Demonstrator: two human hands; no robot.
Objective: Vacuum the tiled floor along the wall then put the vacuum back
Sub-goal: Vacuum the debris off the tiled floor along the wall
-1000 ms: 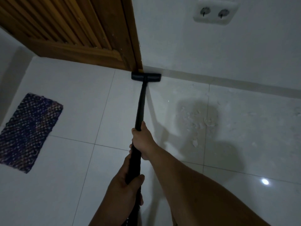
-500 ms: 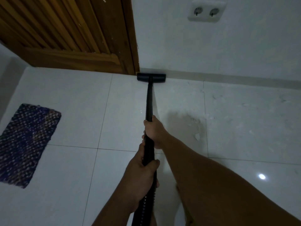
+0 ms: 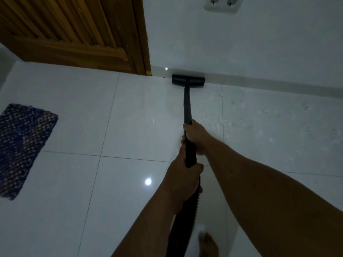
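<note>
White tiled floor (image 3: 61, 182), shiny, with thin dark lines between big squares and a round spot of light on it. White wall (image 3: 241, 43) at the far edge, with a pale strip along its bottom. Brown wooden door (image 3: 74, 34) with slats, up in the left corner. Dark blue woven mat (image 3: 22, 147) flat on the tiles at the left edge. Long black vacuum tube (image 3: 187, 106) across the middle, with a ribbed black hose (image 3: 181, 225) down to the bottom edge. Right hand (image 3: 196, 138) closed tight around the tube, higher up. Left hand (image 3: 183, 179) closed around the tube too, just below the right one and nearly touching it. Flat black vacuum head (image 3: 188, 80) down on the tiles, right against the bottom of the wall, just right of the door. White double socket (image 3: 221, 4) high on the wall, partly cut off at the top. Bare foot (image 3: 207, 245) at the bottom, blurry. Small white bits (image 3: 225, 123) all over the tiles to the right of the tube, maybe paint flakes or scraps, too small to tell.
</note>
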